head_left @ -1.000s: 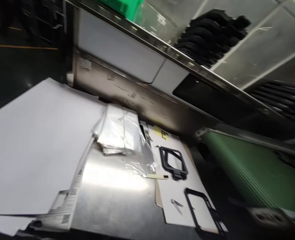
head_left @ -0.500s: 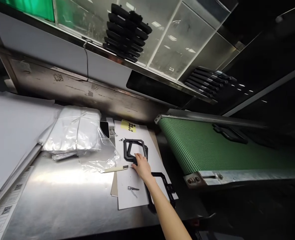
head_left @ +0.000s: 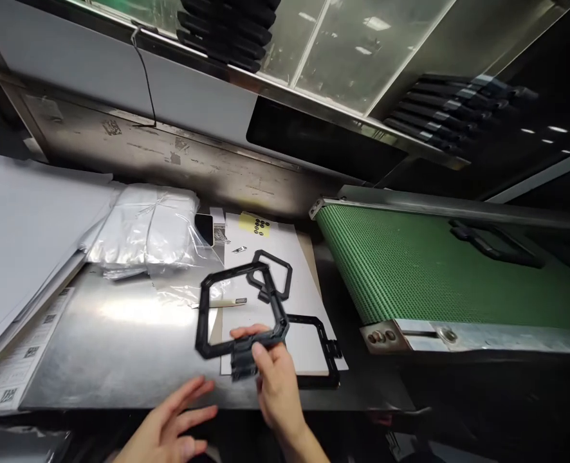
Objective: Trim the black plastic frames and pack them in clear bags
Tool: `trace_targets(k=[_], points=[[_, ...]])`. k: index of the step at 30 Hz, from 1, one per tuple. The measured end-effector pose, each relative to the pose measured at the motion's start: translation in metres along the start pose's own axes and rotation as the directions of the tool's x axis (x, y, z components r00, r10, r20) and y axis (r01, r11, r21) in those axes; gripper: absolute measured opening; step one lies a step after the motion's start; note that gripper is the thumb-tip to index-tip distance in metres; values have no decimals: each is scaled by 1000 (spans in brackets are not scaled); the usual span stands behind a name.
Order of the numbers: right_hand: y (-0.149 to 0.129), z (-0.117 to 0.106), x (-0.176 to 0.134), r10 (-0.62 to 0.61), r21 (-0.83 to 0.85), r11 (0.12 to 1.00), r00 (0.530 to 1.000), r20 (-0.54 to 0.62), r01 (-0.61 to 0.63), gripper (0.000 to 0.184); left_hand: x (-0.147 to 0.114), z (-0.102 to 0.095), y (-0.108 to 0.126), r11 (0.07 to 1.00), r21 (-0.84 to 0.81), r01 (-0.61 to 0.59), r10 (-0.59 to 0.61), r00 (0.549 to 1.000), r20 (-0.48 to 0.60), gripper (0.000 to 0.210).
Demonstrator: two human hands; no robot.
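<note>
My right hand (head_left: 278,379) grips a black plastic frame (head_left: 202,315) by the hinge-like block on its lower edge, thumb on top. The frame is raised above the metal bench, its opening toward me. Left of it, my left hand (head_left: 172,421) reaches up from the bottom edge, fingers spread, touching nothing. Behind the raised frame, a smaller black frame (head_left: 289,278) rests on the white board (head_left: 246,325). Another black frame (head_left: 330,366) lies at the board's near right corner, partly hidden by my right hand.
A pale-handled tool (head_left: 229,302) and a small metal piece (head_left: 239,249) lie near a yellow sticker sheet (head_left: 253,223). Plastic bags (head_left: 145,228) and white sheets (head_left: 29,231) are stacked left. To the right runs a green conveyor belt (head_left: 386,270) carrying black frames (head_left: 497,243). Shelf above.
My right hand has picked up one black frame from the board and brought it nearer and lower in view. My left hand has come into view. The camera has tilted down.
</note>
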State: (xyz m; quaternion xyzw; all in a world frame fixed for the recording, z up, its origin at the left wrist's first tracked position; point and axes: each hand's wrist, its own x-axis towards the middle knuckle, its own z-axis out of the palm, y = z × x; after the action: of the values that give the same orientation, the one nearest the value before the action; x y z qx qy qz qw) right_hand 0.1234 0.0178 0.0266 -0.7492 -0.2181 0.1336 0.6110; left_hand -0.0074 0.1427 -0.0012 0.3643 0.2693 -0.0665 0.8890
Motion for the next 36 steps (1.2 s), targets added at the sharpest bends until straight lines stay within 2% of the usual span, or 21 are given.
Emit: trace_targets(k=[2, 3, 5, 7, 9, 11, 13, 14, 17, 21, 24, 27, 29, 31, 32, 33, 34, 36], points=[[4, 21, -29, 69, 96, 993, 997, 42, -73, 26, 0, 14, 5, 974, -195, 114, -81, 983, 165, 58], [8, 30, -41, 97, 118, 988, 994, 52, -102, 28, -3, 18, 7, 951, -257, 169, -120, 973, 197, 51], [16, 43, -57, 129, 115, 984, 990, 58, -135, 32, -9, 21, 9, 913, -336, 233, -177, 966, 190, 35], [22, 48, -65, 139, 62, 988, 988, 68, -143, 35, -15, 17, 8, 904, -349, 247, -223, 969, 107, 20], [27, 43, -65, 132, -16, 991, 986, 106, -132, 34, -17, 10, 7, 930, -288, 227, -237, 972, 2, 14], [34, 30, -59, 113, -119, 988, 984, 139, -97, 30, -18, 6, 9, 970, -169, 174, -191, 978, -88, 14], [48, 12, -48, 85, -243, 968, 993, 88, -61, 29, -21, 4, 13, 992, -62, 106, -113, 983, -142, 23], [57, 3, -42, 66, -307, 950, 997, 24, -56, 32, -23, 4, 15, 996, -31, 79, -83, 985, -154, 26], [90, -16, -23, 11, -464, 883, 989, -144, -78, 48, -32, 7, 23, 1000, -9, 2, -3, 992, -123, 32], [122, -23, -10, -2, -555, 827, 987, -164, -90, 53, -45, 9, 26, 997, 30, -73, 73, 997, 0, 29], [126, -26, -11, 0, -566, 818, 984, -178, -103, 50, -52, 7, 27, 997, 52, -57, 55, 998, 35, 26], [106, -32, -16, 42, -522, 839, 975, -217, -152, 42, -56, 6, 28, 997, 56, -55, 52, 998, 47, 25], [78, -36, -22, 63, -474, 864, 972, -228, -167, 39, -58, 6, 28, 996, 72, -51, 48, 998, 46, 24], [39, -39, -29, 42, -441, 891, 986, -161, -110, 34, -60, 6, 28, 996, 82, -30, 28, 999, 29, 24], [18, -39, -32, 11, -425, 903, 995, -103, -54, 27, -61, 6, 28, 997, 82, -14, 12, 1000, 24, 23], [-2, -38, -35, -45, -398, 914, 994, 101, 82, 21, -62, 7, 29, 996, 85, 3, -5, 1000, 24, 22], [-21, -36, -37, -120, -372, 900, 950, 288, 226, 20, -64, 7, 29, 995, 97, 19, -21, 999, 27, 22], [-49, -29, -38, -220, -383, 826, 861, 458, 414, 20, -67, 7, 30, 985, 168, 48, -53, 998, 26, 24]])
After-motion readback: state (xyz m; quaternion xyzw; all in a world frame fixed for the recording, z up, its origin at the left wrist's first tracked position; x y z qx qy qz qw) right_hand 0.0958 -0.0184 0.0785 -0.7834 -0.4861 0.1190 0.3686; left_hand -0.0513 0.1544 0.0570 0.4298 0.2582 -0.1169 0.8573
